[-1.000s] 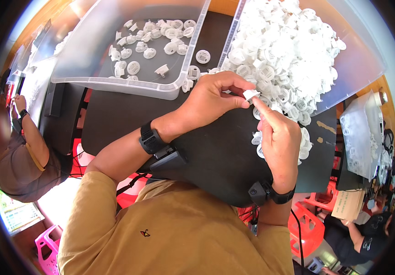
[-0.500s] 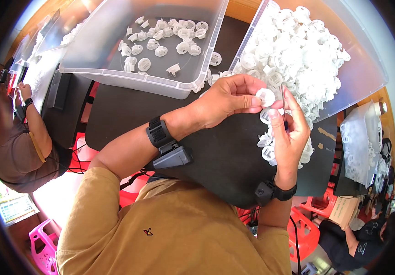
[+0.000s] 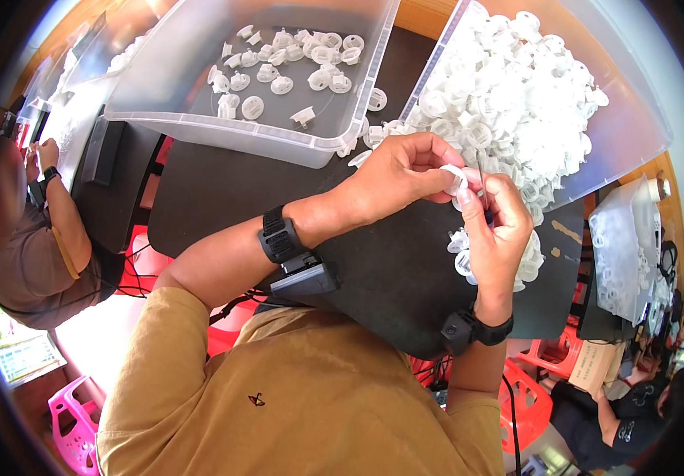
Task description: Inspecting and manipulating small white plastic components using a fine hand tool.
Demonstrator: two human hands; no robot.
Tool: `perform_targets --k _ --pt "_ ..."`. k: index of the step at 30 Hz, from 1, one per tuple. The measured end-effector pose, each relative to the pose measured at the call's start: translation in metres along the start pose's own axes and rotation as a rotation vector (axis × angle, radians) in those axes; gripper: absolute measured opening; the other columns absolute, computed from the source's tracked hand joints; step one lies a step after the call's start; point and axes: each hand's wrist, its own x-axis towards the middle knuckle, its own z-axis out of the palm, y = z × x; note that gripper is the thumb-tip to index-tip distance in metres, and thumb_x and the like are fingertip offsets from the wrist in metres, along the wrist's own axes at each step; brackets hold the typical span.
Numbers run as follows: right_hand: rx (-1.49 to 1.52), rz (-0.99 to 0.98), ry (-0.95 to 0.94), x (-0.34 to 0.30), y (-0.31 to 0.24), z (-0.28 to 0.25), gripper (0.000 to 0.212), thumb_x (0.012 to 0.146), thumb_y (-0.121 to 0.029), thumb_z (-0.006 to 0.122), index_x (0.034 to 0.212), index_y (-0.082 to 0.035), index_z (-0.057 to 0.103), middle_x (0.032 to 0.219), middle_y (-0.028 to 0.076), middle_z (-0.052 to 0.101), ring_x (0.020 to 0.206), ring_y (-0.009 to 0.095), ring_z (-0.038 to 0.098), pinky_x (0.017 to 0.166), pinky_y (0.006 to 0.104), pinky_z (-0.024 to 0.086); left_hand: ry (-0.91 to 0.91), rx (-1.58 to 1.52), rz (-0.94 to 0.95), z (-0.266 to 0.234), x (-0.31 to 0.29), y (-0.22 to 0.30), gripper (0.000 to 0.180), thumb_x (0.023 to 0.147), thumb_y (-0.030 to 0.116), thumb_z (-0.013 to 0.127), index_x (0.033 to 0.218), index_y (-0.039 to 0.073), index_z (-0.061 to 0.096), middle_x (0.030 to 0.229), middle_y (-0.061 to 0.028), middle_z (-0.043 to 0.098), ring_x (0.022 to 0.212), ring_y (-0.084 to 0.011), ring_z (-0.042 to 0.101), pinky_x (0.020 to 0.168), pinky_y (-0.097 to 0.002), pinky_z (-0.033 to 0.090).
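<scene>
My left hand (image 3: 401, 173) pinches a small round white plastic part (image 3: 455, 179) between thumb and fingers. The part is tilted, its rim facing up. Closed beside it, my right hand (image 3: 501, 230) grips a thin metal-shafted tool (image 3: 482, 176) with a dark handle mostly hidden in the palm. The right thumb tip meets the part's lower edge. Whether the tool's tip touches the part, I cannot tell. Below my hands, several more white plastic parts (image 3: 528, 266) lie on the dark table (image 3: 374, 262), partly covered by the right hand.
A clear bin (image 3: 223, 127) at the back left holds scattered white parts. At the back right, another clear bin (image 3: 635, 119) is tipped toward me with a big heap of parts (image 3: 516, 95) spilling out. Red stools (image 3: 526, 404) stand below; other people sit at both sides.
The white part has turned from face-on to tilted and come slightly lower. My right hand has closed in on it, its thumb now at the part's edge.
</scene>
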Motion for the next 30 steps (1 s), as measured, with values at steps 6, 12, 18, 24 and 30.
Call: perform_targets --k 6,12,18,24,30 --pt "-0.194 -0.144 0.015 -0.001 -0.005 0.008 0.015 0.078 0.004 0.070 0.092 0.001 0.065 0.081 0.006 0.063 0.059 0.011 0.053 0.052 0.0244 0.041 0.012 -0.074 0.020 0.000 0.001 -0.011 0.010 0.093 0.007 0.057 0.102 0.003 0.059 0.105 -0.0060 0.066 0.096 -0.0117 0.063 0.085 -0.0281 0.054" --pt "-0.235 -0.143 0.026 0.000 -0.002 0.002 0.015 0.078 0.005 0.069 0.092 0.000 0.066 0.081 0.005 0.063 0.059 0.009 0.052 0.052 0.0232 0.040 0.007 -0.088 0.021 0.005 -0.001 -0.003 0.014 0.095 0.006 0.055 0.107 0.004 0.060 0.107 -0.0058 0.066 0.099 -0.0119 0.063 0.088 -0.0283 0.052" --pt "0.194 0.233 0.032 0.001 -0.012 -0.010 0.008 0.088 0.001 0.064 0.096 0.002 0.067 0.078 -0.004 0.056 0.064 0.002 0.046 0.056 0.0184 0.037 -0.104 -0.035 0.019 0.004 -0.005 0.009 0.032 0.093 0.004 0.061 0.124 0.001 0.058 0.113 -0.0064 0.065 0.103 -0.0122 0.061 0.092 -0.0293 0.051" --pt "0.038 0.110 -0.029 -0.001 -0.002 -0.015 0.016 0.092 -0.003 0.061 0.107 0.002 0.065 0.085 0.000 0.058 0.065 0.004 0.047 0.058 0.0185 0.038 -0.128 -0.071 0.000 -0.008 0.003 -0.006 0.031 0.090 0.005 0.066 0.120 0.001 0.061 0.114 -0.0074 0.065 0.105 -0.0133 0.061 0.094 -0.0299 0.051" --pt "0.048 0.080 -0.009 -0.002 -0.007 -0.017 0.030 0.098 -0.010 0.050 0.125 -0.002 0.061 0.091 0.006 0.065 0.063 0.007 0.050 0.058 0.0216 0.043 -0.056 -0.176 -0.025 -0.014 0.005 0.002 0.034 0.089 0.005 0.068 0.121 0.001 0.060 0.113 -0.0087 0.066 0.105 -0.0155 0.063 0.094 -0.0300 0.051"
